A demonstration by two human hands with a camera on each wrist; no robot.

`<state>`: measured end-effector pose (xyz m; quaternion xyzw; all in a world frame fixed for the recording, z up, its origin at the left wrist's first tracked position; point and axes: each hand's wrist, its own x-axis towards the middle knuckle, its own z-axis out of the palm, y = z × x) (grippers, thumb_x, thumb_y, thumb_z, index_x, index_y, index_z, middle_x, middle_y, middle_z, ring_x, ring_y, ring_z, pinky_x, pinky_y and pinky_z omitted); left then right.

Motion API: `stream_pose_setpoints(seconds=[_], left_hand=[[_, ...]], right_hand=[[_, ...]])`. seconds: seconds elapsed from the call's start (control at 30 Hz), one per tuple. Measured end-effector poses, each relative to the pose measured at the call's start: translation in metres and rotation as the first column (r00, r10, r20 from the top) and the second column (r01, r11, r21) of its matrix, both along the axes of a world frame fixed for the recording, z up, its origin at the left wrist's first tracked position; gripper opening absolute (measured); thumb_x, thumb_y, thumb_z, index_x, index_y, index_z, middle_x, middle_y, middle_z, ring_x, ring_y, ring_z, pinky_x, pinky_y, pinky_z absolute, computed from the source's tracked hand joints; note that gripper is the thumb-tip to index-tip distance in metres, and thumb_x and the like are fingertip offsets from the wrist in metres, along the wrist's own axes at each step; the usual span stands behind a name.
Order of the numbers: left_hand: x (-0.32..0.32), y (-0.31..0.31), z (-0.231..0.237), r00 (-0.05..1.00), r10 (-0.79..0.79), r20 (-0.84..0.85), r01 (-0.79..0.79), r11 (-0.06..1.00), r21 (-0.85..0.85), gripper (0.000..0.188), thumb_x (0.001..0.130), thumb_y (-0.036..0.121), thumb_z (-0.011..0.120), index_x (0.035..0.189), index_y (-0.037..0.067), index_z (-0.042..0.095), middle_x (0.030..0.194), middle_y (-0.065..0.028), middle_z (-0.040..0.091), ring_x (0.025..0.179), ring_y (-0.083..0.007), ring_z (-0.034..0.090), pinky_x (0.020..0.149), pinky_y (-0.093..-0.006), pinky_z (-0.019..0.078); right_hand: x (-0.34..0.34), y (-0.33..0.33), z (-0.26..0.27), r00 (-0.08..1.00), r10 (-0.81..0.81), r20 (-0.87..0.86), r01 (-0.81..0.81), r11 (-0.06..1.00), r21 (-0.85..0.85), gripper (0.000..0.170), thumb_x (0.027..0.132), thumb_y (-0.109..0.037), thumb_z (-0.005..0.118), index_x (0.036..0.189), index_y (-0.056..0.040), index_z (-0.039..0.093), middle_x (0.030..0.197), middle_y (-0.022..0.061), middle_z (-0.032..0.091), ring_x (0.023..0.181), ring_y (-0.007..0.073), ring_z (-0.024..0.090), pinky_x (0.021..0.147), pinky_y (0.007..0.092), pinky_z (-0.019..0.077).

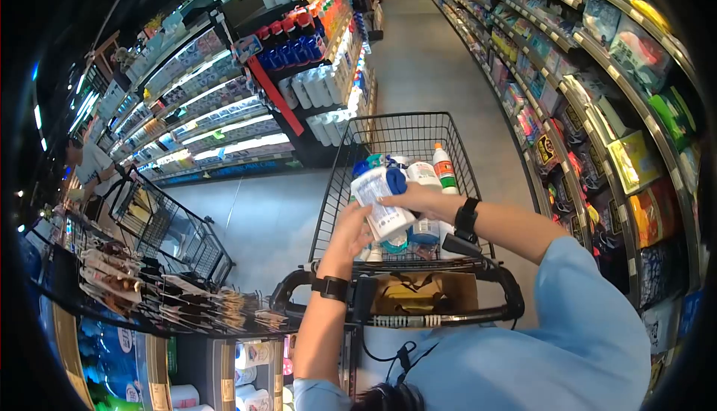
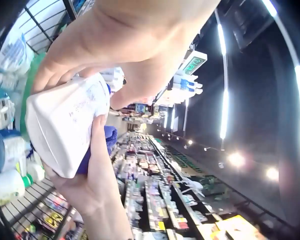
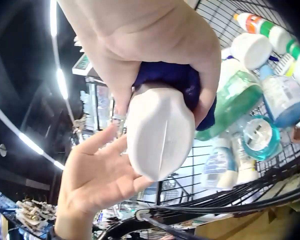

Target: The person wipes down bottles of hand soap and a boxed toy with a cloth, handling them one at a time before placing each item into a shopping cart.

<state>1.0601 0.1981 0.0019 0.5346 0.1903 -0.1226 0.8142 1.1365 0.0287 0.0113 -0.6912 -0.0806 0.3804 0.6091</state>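
Over the shopping cart, my right hand (image 1: 418, 199) grips a white plastic bottle (image 1: 386, 215) with small print on its label. Its broad end faces the camera in the right wrist view, and a dark blue piece (image 3: 167, 80) shows between it and my right palm. My right thumb lies along the label in the left wrist view. At the bottle's other side is my left hand (image 3: 102, 175), its fingers extended and relaxed, the fingertips right at the bottle's side. Below, inside the cart basket (image 1: 328, 209), lie a green bottle (image 3: 235, 100) and a round turquoise container (image 3: 261, 137).
An orange-capped bottle (image 1: 443, 166) stands at the basket's right. A cardboard box (image 1: 463, 295) sits behind the cart handle (image 1: 515, 291). Stocked shelves (image 1: 597, 112) line the right. Another person (image 1: 93, 168) stands left by a second cart (image 1: 175, 232). The aisle floor (image 1: 414, 60) runs ahead.
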Motion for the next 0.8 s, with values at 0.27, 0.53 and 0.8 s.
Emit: stream_pose_setpoints(seconds=[0.27,0.53,0.8], left_hand=[[-0.002,0.003,-0.035,0.971,0.032,-0.237,-0.054,0.995,-0.087,0.052,0.085,0.037,0.053,0.125,0.008,0.04,0.113,-0.0152,0.051,0.1,-0.0273,0.054,0.079,-0.0454,0.0465],[0.008,0.01,-0.07,0.899,0.081,-0.431,-0.047,0.995,0.088,0.059,0.085,0.047,0.049,0.125,0.004,0.043,0.13,-0.0167,0.044,0.125,-0.0343,0.035,0.099,-0.0528,0.0258],[-0.028,0.031,0.061,0.99,0.093,0.105,-0.103,0.991,0.089,0.037,0.095,0.027,0.038,0.114,-0.001,0.051,0.107,-0.0119,0.062,0.099,-0.0191,0.059,0.084,-0.0278,0.0455]], right_hand=[[0.009,0.031,-0.086,0.931,0.219,-0.291,-0.2,0.975,0.095,0.055,0.076,-0.035,0.071,0.119,-0.0084,0.05,0.105,0.0074,0.061,0.092,0.0185,0.061,0.071,0.0366,0.0533],[0.016,0.029,-0.137,0.882,0.335,0.333,-0.206,0.908,-0.366,0.066,0.064,-0.028,0.079,0.119,-0.0053,0.049,0.102,0.0118,0.06,0.084,0.0205,0.062,0.056,0.0329,0.055],[0.038,0.022,-0.078,0.881,-0.115,0.46,0.209,0.965,-0.159,0.045,0.072,-0.02,0.07,0.109,-0.0011,0.053,0.092,0.0154,0.062,0.069,0.0228,0.065,0.047,0.0313,0.0548]])
